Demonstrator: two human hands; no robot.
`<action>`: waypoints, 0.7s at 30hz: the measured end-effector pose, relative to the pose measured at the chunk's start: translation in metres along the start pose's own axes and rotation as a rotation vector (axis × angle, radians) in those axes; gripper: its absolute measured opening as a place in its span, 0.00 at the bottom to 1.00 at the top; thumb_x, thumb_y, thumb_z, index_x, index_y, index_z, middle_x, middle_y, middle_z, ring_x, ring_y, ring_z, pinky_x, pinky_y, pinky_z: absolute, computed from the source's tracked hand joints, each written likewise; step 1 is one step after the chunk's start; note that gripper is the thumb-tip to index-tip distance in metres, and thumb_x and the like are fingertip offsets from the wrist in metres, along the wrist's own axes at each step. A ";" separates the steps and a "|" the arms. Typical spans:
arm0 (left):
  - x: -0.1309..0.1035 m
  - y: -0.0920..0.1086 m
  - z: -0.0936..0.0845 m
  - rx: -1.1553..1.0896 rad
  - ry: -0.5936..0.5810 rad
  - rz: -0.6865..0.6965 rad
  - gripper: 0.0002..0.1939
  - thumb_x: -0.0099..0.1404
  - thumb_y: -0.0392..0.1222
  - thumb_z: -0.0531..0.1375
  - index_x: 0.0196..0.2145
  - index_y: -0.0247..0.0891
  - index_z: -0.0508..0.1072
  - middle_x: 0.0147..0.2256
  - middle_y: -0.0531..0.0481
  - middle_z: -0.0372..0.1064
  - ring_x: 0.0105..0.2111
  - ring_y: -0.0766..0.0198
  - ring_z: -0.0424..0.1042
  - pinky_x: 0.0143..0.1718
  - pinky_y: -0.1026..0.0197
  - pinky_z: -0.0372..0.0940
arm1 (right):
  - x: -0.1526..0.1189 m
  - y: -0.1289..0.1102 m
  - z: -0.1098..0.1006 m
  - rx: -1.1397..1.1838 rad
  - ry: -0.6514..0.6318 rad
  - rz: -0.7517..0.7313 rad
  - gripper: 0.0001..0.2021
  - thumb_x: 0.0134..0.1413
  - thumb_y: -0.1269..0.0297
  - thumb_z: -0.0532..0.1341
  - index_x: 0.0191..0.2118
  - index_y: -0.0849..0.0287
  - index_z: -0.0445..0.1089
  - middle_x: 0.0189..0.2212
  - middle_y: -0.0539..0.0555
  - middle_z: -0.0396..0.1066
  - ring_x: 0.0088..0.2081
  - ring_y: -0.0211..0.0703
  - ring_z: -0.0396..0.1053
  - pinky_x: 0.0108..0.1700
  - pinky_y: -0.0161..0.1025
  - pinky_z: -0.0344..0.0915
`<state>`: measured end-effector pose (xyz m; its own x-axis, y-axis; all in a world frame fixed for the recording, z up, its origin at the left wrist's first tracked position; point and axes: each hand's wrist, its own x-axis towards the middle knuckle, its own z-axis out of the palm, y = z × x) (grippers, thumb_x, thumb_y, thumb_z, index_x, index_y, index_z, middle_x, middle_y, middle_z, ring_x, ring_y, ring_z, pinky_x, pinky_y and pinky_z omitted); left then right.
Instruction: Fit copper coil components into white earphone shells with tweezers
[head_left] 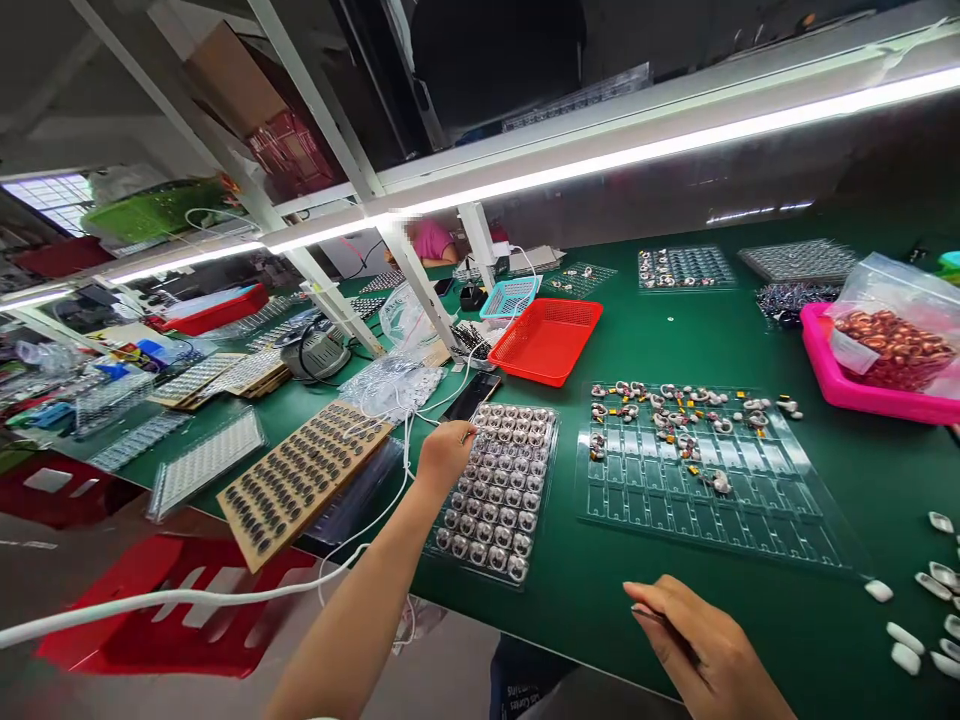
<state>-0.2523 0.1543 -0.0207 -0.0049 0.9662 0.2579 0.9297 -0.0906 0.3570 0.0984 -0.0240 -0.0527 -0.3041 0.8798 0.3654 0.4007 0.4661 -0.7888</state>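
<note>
Fingers of your left hand [444,455] are pinched on a small part [467,436], too tiny to name, by the far-left corner of the silver tray. Your right hand [705,635] is low over the table [585,625], thumb and index nearly together; can't tell if they grip anything.

Silver parts [497,558] are in their tray, directly right of and nearer you than the left hand. Rows look populated from far edge to near edge, bar what your hand hides. Can't confirm each one is finished; no visible mark splits done from undone.

Clear tray [750,545], just beyond your right hand: partly loaded. Wired parts [686,447] crowd the far rows, reach down the left side and middle, then thin out. Near rows show bare slots, so I'd call that tray well short of full.

White shells [906,657] lie loose to the right of your right hand, so those look unplaced. Copper-coloured parts [885,345] are bagged in the pink basket [874,400], farther out; count unreadable.

Left of your left hand, the brown board [274,545] carries rows of dark parts [304,480], mostly full. Phone [471,397] is just past that hand, red basket [547,345] beyond it.

Overall: loading looks partway along, judging by the clear tray.
</note>
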 end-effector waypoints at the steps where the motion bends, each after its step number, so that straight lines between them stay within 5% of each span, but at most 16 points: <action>1: 0.000 -0.002 0.002 0.017 -0.012 0.014 0.09 0.70 0.43 0.60 0.40 0.35 0.76 0.42 0.45 0.77 0.45 0.57 0.75 0.50 0.47 0.69 | -0.001 0.001 0.000 -0.003 -0.004 0.005 0.13 0.65 0.67 0.58 0.53 0.49 0.70 0.27 0.51 0.70 0.23 0.41 0.69 0.24 0.36 0.65; 7: 0.001 -0.012 0.004 0.088 -0.053 0.075 0.07 0.69 0.34 0.59 0.40 0.36 0.78 0.47 0.43 0.77 0.49 0.55 0.75 0.53 0.47 0.69 | -0.004 0.001 0.002 0.019 -0.060 0.014 0.11 0.65 0.68 0.57 0.50 0.53 0.73 0.26 0.52 0.70 0.22 0.41 0.67 0.24 0.37 0.63; 11: -0.006 -0.003 -0.008 0.092 -0.031 0.120 0.17 0.63 0.26 0.54 0.38 0.36 0.81 0.51 0.39 0.76 0.53 0.47 0.72 0.56 0.46 0.67 | -0.002 -0.001 -0.010 0.013 -0.119 0.032 0.10 0.66 0.67 0.55 0.47 0.55 0.73 0.28 0.53 0.70 0.24 0.42 0.68 0.25 0.38 0.63; 16: -0.051 0.051 -0.012 -0.002 0.004 0.216 0.16 0.67 0.33 0.54 0.46 0.36 0.80 0.54 0.37 0.74 0.56 0.45 0.70 0.58 0.42 0.65 | 0.028 -0.006 -0.046 -0.150 -0.124 0.157 0.11 0.68 0.64 0.54 0.46 0.54 0.74 0.31 0.54 0.70 0.27 0.42 0.69 0.30 0.38 0.64; 21: -0.109 0.128 0.030 -0.320 -0.110 0.373 0.17 0.66 0.30 0.55 0.48 0.39 0.78 0.50 0.39 0.76 0.51 0.49 0.74 0.53 0.44 0.71 | 0.108 0.008 -0.048 -0.470 -0.243 0.270 0.13 0.67 0.67 0.54 0.48 0.57 0.75 0.41 0.58 0.72 0.40 0.48 0.72 0.42 0.40 0.65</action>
<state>-0.1220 0.0444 -0.0305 0.3616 0.8719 0.3302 0.7012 -0.4877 0.5201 0.1104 0.0790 0.0039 -0.3050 0.9522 0.0148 0.8145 0.2689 -0.5140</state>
